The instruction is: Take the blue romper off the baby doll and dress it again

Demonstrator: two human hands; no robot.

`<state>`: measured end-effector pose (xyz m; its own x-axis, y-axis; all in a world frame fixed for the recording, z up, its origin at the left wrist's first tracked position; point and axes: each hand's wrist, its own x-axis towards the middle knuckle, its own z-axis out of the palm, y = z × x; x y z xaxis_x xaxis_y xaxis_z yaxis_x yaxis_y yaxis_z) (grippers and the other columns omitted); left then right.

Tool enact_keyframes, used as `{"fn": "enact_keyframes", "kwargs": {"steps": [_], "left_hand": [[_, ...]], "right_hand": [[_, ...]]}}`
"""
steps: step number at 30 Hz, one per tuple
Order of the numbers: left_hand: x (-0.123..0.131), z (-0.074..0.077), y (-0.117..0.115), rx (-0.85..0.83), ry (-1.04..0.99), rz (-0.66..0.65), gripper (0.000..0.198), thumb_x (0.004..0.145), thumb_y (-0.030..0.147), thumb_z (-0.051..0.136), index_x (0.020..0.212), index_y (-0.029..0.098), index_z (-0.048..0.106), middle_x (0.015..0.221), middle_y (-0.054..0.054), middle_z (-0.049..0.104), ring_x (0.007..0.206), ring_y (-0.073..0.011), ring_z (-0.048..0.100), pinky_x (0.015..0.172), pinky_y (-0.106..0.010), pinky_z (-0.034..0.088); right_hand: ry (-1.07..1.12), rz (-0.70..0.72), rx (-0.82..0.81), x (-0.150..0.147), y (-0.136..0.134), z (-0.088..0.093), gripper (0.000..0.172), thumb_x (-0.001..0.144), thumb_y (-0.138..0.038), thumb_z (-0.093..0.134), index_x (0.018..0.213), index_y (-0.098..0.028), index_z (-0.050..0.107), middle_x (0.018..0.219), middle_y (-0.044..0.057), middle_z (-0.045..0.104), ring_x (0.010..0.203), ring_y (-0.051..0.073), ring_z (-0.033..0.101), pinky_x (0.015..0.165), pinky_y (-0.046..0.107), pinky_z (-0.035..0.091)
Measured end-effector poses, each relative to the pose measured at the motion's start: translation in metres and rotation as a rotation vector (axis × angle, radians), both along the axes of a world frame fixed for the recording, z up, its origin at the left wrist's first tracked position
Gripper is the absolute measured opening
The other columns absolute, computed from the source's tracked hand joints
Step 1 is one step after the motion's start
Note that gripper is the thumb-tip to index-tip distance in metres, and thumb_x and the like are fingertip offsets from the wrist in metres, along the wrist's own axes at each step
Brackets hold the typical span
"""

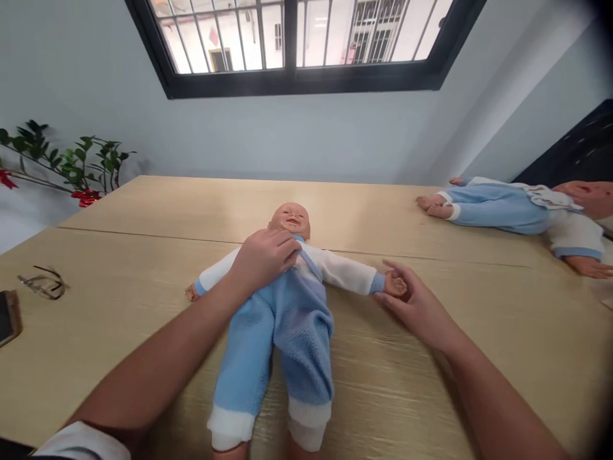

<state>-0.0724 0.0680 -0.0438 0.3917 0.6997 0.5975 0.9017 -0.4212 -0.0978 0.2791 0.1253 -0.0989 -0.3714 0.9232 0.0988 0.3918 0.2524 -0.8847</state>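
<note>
A baby doll (299, 306) in a blue and white outfit lies face up on the table, its head away from me and its arms spread. My left hand (268, 255) is closed on the clothing at its upper chest, fingers bent and pressed together by the blue strap (311, 263). What the fingertips grip is partly hidden under them. On the other side, my right hand (414, 303) curls round the doll's small hand (395, 283), thumb below and index finger above, near the blue cuff. The doll's feet run out of the picture at the bottom.
A second doll (502, 207) in similar clothes lies at the right rear of the table (191, 204). Eyeglasses (45, 284) and a phone (8, 316) are at the left. A potted plant (86, 163) stands beyond the left edge, and a barred window (290, 45) is in the wall.
</note>
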Motion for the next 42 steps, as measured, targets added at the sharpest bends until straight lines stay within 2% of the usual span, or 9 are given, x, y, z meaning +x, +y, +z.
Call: {"fn": "enact_keyframes", "kwargs": {"steps": [3, 9, 12, 16, 20, 24, 29, 34, 42], "left_hand": [[-0.004, -0.014, -0.007, 0.286, -0.075, -0.136, 0.012, 0.092, 0.019, 0.071, 0.102, 0.024, 0.069, 0.095, -0.001, 0.077, 0.088, -0.0175, 0.069, 0.080, -0.033, 0.052], [-0.007, -0.022, -0.010, 0.452, -0.124, -0.244, 0.019, 0.085, 0.016, 0.081, 0.096, 0.024, 0.068, 0.086, 0.002, 0.077, 0.081, -0.0155, 0.069, 0.079, -0.034, 0.053], [-0.008, -0.022, -0.010, 0.456, -0.108, -0.258, 0.020, 0.084, 0.016, 0.082, 0.096, 0.023, 0.068, 0.086, 0.003, 0.077, 0.078, -0.0146, 0.067, 0.076, -0.034, 0.050], [-0.007, -0.017, -0.014, 0.463, -0.115, -0.242, 0.019, 0.085, 0.018, 0.083, 0.096, 0.023, 0.069, 0.088, 0.003, 0.077, 0.076, -0.0142, 0.066, 0.076, -0.035, 0.048], [-0.002, -0.008, -0.014, 0.394, -0.242, -0.169, 0.012, 0.090, 0.021, 0.078, 0.097, 0.027, 0.071, 0.090, 0.003, 0.077, 0.076, -0.0136, 0.065, 0.077, -0.035, 0.045], [0.001, -0.004, -0.005, 0.257, -0.391, -0.087, 0.005, 0.093, 0.022, 0.074, 0.092, 0.026, 0.070, 0.089, 0.002, 0.075, 0.080, -0.0140, 0.066, 0.079, -0.033, 0.047], [-0.001, 0.004, -0.004, 0.050, -0.433, -0.047, 0.020, 0.097, 0.026, 0.066, 0.079, 0.021, 0.058, 0.075, 0.002, 0.064, 0.070, -0.0135, 0.060, 0.067, -0.028, 0.046], [-0.001, 0.016, -0.012, -0.173, -0.223, -0.146, 0.039, 0.090, 0.050, 0.073, 0.115, 0.022, 0.062, 0.105, -0.006, 0.072, 0.097, -0.0237, 0.068, 0.081, -0.036, 0.054], [-0.001, -0.002, -0.007, -0.007, -0.134, -0.243, 0.016, 0.096, 0.034, 0.068, 0.105, 0.021, 0.066, 0.099, -0.006, 0.073, 0.092, -0.0203, 0.068, 0.085, -0.035, 0.056]], "right_hand": [[0.285, -0.127, -0.024, -0.026, -0.010, -0.011, 0.091, 0.083, -0.050, 0.077, 0.158, -0.027, 0.030, 0.133, 0.012, 0.065, 0.117, 0.029, 0.068, 0.105, 0.048, 0.055], [0.394, -0.327, 0.227, -0.083, -0.011, -0.009, 0.069, 0.094, -0.044, 0.068, 0.154, -0.026, 0.040, 0.157, 0.015, 0.049, 0.138, 0.030, 0.054, 0.113, 0.049, 0.048], [0.209, -0.159, 0.451, -0.112, 0.006, 0.020, 0.057, 0.098, -0.032, 0.062, 0.153, -0.028, 0.045, 0.151, 0.012, 0.055, 0.133, 0.029, 0.057, 0.107, 0.048, 0.051], [-0.106, 0.359, 0.561, -0.141, 0.021, 0.053, 0.051, 0.095, -0.014, 0.057, 0.144, -0.030, 0.057, 0.131, 0.008, 0.068, 0.122, 0.028, 0.061, 0.106, 0.047, 0.050], [-0.145, 0.641, 0.445, -0.141, 0.019, 0.062, 0.047, 0.090, -0.003, 0.051, 0.125, -0.028, 0.070, 0.126, 0.008, 0.068, 0.117, 0.025, 0.062, 0.103, 0.045, 0.050], [0.033, 0.719, 0.228, -0.135, 0.015, 0.061, 0.032, 0.093, -0.015, 0.056, 0.117, -0.027, 0.073, 0.125, 0.008, 0.066, 0.117, 0.026, 0.060, 0.101, 0.043, 0.050], [0.343, 0.522, -0.094, -0.146, 0.010, 0.048, 0.023, 0.097, -0.043, 0.061, 0.100, -0.023, 0.072, 0.110, 0.007, 0.068, 0.102, 0.024, 0.061, 0.093, 0.039, 0.050], [0.498, 0.436, -0.319, -0.150, 0.010, 0.037, 0.026, 0.092, -0.048, 0.067, 0.096, -0.023, 0.070, 0.097, 0.004, 0.066, 0.089, 0.021, 0.059, 0.081, 0.032, 0.048], [0.403, 0.369, -0.357, -0.142, 0.009, 0.057, 0.027, 0.091, -0.046, 0.064, 0.083, -0.020, 0.068, 0.086, 0.003, 0.064, 0.082, 0.019, 0.055, 0.076, 0.031, 0.043]]}}
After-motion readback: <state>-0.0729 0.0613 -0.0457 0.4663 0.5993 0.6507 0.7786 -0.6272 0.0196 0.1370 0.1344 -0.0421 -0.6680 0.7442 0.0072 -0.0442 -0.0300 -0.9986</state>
